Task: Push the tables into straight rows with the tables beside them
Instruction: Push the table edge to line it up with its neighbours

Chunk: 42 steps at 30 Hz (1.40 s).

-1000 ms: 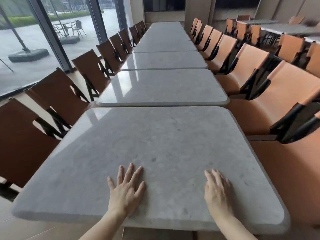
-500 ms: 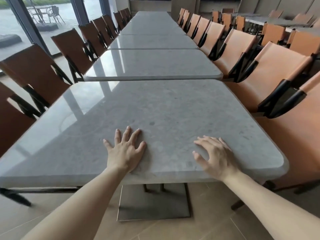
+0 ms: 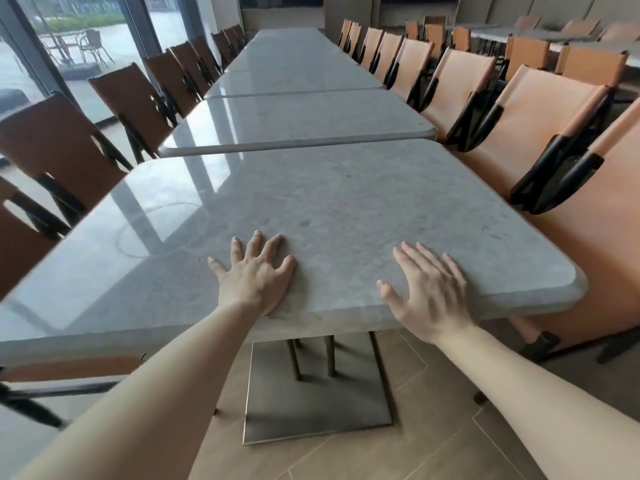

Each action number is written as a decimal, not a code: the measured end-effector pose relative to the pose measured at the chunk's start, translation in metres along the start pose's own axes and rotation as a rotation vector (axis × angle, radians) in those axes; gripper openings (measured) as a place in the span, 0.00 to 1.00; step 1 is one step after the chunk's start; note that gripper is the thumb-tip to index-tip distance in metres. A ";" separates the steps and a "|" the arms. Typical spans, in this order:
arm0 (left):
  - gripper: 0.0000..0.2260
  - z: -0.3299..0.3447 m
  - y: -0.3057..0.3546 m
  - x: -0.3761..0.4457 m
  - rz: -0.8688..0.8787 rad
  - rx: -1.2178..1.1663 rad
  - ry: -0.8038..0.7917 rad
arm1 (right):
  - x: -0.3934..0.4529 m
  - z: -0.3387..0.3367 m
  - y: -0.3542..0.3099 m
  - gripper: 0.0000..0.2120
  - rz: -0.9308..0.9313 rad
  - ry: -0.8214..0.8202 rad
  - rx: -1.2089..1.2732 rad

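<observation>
While both arms reach forward, the left hand (image 3: 255, 282) lies flat on the nearest grey tabletop (image 3: 346, 202) at its near edge, fingers spread; the right hand (image 3: 429, 292) hovers blurred beside it, fingers loosely apart. Beyond, the next table (image 3: 304, 119) sits slightly askew, chairs (image 3: 540, 109) lining both sides.

Nearest table top (image 3: 346, 202): grey mottled stone look, polished, glossy glare on its left side. Pedestal base (image 3: 311, 403): flat brushed metal, dull sheen. Chairs (image 3: 540, 109): smooth tan leather-like backs, black frames. Floor (image 3: 433, 452): matt wood-look planks.
</observation>
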State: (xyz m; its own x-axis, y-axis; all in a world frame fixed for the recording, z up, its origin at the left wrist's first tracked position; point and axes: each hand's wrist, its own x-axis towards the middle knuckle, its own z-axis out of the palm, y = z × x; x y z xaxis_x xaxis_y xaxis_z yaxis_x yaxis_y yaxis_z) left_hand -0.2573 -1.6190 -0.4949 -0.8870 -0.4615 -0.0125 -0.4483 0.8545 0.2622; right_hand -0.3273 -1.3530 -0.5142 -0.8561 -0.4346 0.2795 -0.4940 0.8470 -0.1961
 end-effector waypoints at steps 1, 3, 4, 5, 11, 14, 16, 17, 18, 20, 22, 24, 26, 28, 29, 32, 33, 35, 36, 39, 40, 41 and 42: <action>0.26 0.000 -0.001 0.001 0.005 -0.001 -0.001 | 0.001 0.000 0.000 0.43 -0.002 0.008 -0.007; 0.26 0.001 0.000 0.002 0.010 0.005 -0.001 | 0.002 0.000 0.000 0.44 0.000 0.012 -0.009; 0.26 0.001 0.001 0.001 0.011 0.010 0.000 | 0.001 -0.002 0.000 0.45 0.007 -0.003 -0.003; 0.26 0.001 0.001 0.000 0.009 0.013 0.003 | 0.001 -0.005 -0.001 0.46 0.014 -0.023 0.002; 0.28 0.004 -0.001 0.004 0.006 0.032 -0.001 | -0.001 -0.011 -0.003 0.47 0.006 -0.077 0.021; 0.30 0.005 -0.003 0.007 -0.007 0.049 -0.009 | 0.000 -0.011 -0.004 0.48 0.015 -0.068 0.013; 0.30 0.005 -0.002 0.007 -0.009 0.047 -0.014 | 0.001 -0.011 -0.005 0.48 0.031 -0.077 0.006; 0.30 0.005 -0.002 0.007 -0.010 0.047 -0.014 | 0.001 -0.011 -0.005 0.48 0.036 -0.080 0.005; 0.30 0.005 -0.002 0.007 -0.012 0.047 -0.011 | 0.001 -0.011 -0.005 0.49 0.038 -0.079 0.006; 0.30 0.006 -0.004 0.006 -0.014 0.050 -0.006 | 0.000 -0.010 -0.007 0.49 0.037 -0.081 0.009; 0.30 0.006 -0.005 0.007 -0.010 0.054 -0.005 | 0.000 -0.011 -0.007 0.49 0.034 -0.086 0.003; 0.30 0.006 -0.005 0.007 -0.009 0.058 -0.003 | 0.000 -0.012 -0.007 0.49 0.032 -0.090 -0.004; 0.29 0.005 -0.005 0.006 -0.008 0.060 -0.002 | 0.000 -0.013 -0.008 0.49 0.026 -0.098 -0.003; 0.29 0.005 -0.005 0.006 -0.010 0.054 -0.002 | 0.000 -0.014 -0.008 0.49 0.018 -0.106 -0.007; 0.29 0.005 -0.005 0.006 -0.010 0.051 -0.002 | 0.000 -0.014 -0.008 0.49 0.017 -0.108 -0.011; 0.29 0.004 -0.004 0.005 -0.008 0.049 -0.002 | 0.001 -0.013 -0.007 0.48 0.017 -0.109 -0.016; 0.29 0.005 -0.003 0.005 -0.008 0.050 -0.003 | 0.001 -0.013 -0.007 0.48 0.016 -0.107 -0.016; 0.29 0.005 -0.003 0.005 -0.012 0.050 -0.002 | 0.001 -0.012 -0.006 0.48 0.014 -0.108 -0.020; 0.29 0.005 -0.003 0.005 -0.014 0.050 -0.002 | 0.001 -0.012 -0.006 0.48 0.013 -0.109 -0.022; 0.29 0.004 -0.002 0.004 -0.010 0.052 -0.003 | 0.001 -0.012 -0.006 0.48 0.008 -0.111 -0.035; 0.29 0.003 -0.002 0.004 -0.009 0.052 -0.002 | 0.001 -0.011 -0.005 0.47 0.006 -0.112 -0.039; 0.29 0.003 -0.002 0.004 -0.011 0.051 -0.002 | 0.002 -0.011 -0.005 0.47 0.003 -0.111 -0.042; 0.29 0.003 -0.002 0.004 -0.012 0.049 -0.004 | 0.003 -0.011 -0.005 0.47 0.002 -0.111 -0.044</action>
State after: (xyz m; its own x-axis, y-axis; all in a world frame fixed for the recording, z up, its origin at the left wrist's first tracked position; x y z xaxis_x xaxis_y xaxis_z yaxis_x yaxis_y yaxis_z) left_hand -0.2599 -1.6215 -0.4981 -0.8821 -0.4707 -0.0187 -0.4633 0.8599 0.2143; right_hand -0.3257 -1.3550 -0.5021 -0.8699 -0.4619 0.1731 -0.4872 0.8596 -0.1542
